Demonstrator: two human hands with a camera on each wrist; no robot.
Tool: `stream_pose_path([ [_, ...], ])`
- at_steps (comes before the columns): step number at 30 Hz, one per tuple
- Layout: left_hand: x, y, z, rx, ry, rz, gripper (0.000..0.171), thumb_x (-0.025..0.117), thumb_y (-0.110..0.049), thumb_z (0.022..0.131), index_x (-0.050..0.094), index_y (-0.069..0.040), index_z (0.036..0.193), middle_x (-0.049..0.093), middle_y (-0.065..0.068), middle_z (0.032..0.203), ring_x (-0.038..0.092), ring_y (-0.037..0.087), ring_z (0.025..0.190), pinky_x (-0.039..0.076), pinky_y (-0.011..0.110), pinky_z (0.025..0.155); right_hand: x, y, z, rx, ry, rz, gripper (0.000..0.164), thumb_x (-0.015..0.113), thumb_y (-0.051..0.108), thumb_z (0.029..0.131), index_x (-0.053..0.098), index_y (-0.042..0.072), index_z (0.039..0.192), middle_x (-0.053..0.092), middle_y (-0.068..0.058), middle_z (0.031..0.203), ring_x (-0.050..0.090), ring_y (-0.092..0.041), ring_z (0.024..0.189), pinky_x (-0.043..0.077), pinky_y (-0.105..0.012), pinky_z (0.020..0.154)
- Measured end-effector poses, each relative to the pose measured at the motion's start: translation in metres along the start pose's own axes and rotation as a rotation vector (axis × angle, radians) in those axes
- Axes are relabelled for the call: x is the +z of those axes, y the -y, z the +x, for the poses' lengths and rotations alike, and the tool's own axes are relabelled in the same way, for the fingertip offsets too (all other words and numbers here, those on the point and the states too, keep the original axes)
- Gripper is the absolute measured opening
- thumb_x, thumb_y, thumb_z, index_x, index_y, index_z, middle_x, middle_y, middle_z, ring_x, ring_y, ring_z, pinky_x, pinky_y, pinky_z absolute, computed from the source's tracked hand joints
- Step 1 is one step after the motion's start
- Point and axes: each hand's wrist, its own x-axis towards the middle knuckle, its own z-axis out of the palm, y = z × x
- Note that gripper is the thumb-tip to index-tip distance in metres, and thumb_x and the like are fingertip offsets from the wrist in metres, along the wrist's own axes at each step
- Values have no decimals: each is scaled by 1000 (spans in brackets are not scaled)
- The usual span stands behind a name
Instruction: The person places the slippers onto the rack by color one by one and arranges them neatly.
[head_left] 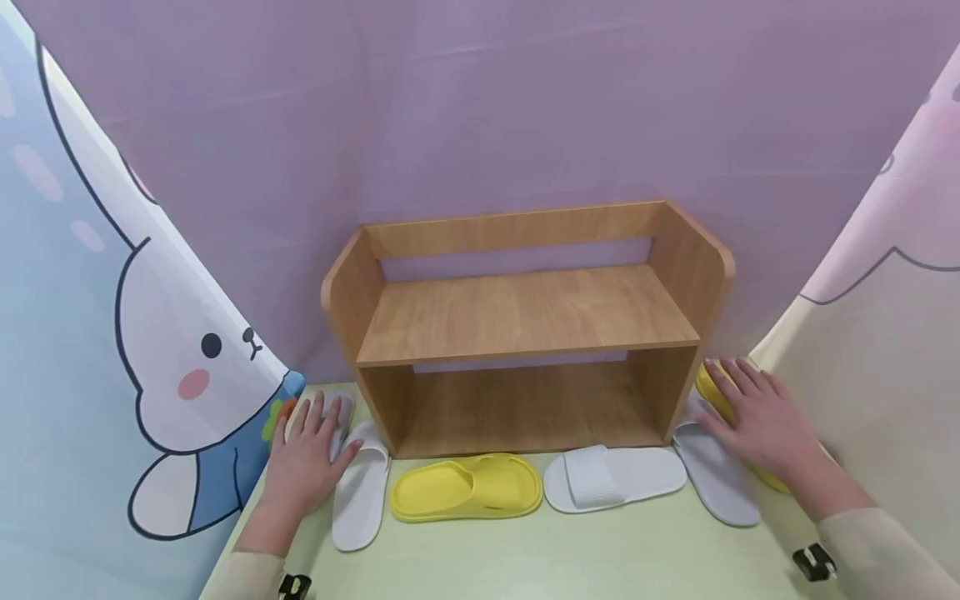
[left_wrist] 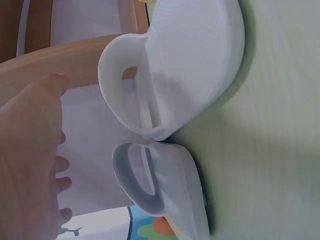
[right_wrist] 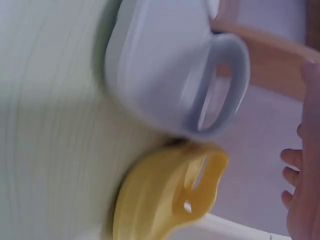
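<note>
My left hand (head_left: 303, 458) hovers, fingers spread, over a grey slipper (head_left: 345, 408) and beside a white slipper (head_left: 360, 504) left of the wooden rack (head_left: 525, 312). The left wrist view shows it apart from the white slipper (left_wrist: 195, 55) and the grey slipper (left_wrist: 175, 175). On the other side, my right hand (head_left: 765, 421) is spread above a grey slipper (head_left: 720, 487) and a yellow slipper (head_left: 712, 390), which it partly covers. A gap separates it from both in the right wrist view. Neither hand holds anything.
In front of the rack lie a yellow slipper (head_left: 502, 487) and a white slipper (head_left: 645, 471), sideways on the pale tabletop (head_left: 525, 558). The rack has two bare shelves. A purple cloth (head_left: 480, 108) hangs behind, with printed cloths at the left (head_left: 180, 333) and right (head_left: 892, 358).
</note>
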Motion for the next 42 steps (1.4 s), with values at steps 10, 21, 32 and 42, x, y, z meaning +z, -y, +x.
stream_pose_path([
  [10, 1, 5, -6, -66, -16, -185, 91, 78, -47, 100, 37, -4, 170, 30, 33, 173, 28, 58, 157, 20, 81, 124, 0, 28, 3, 93, -76, 376, 78, 84, 35, 100, 50, 3, 162, 58, -28, 152, 55, -54, 136, 49, -75, 102],
  [21, 11, 23, -14, -106, -17, -358, 84, 81, -36, 100, 41, -1, 164, 29, 40, 168, 39, 64, 145, 38, 83, 113, 20, 44, 3, 108, -215, 681, 63, 84, 2, 97, 57, 2, 154, 65, -18, 139, 60, -3, 117, 44, -5, 98],
  [32, 25, 43, -31, -128, 27, -378, 90, 86, -33, 96, 38, 0, 164, 27, 44, 165, 35, 67, 144, 38, 86, 110, 25, 64, 3, 251, -227, 841, 53, 75, -1, 103, 53, -4, 151, 65, -25, 132, 60, 8, 110, 53, -7, 87],
  [42, 29, 51, -43, -93, 86, -402, 93, 88, -33, 94, 38, 8, 161, 29, 49, 160, 37, 71, 141, 39, 83, 112, 33, 71, 5, 276, -269, 850, 52, 75, -2, 102, 51, -3, 148, 63, -19, 131, 60, 3, 110, 53, -6, 89],
])
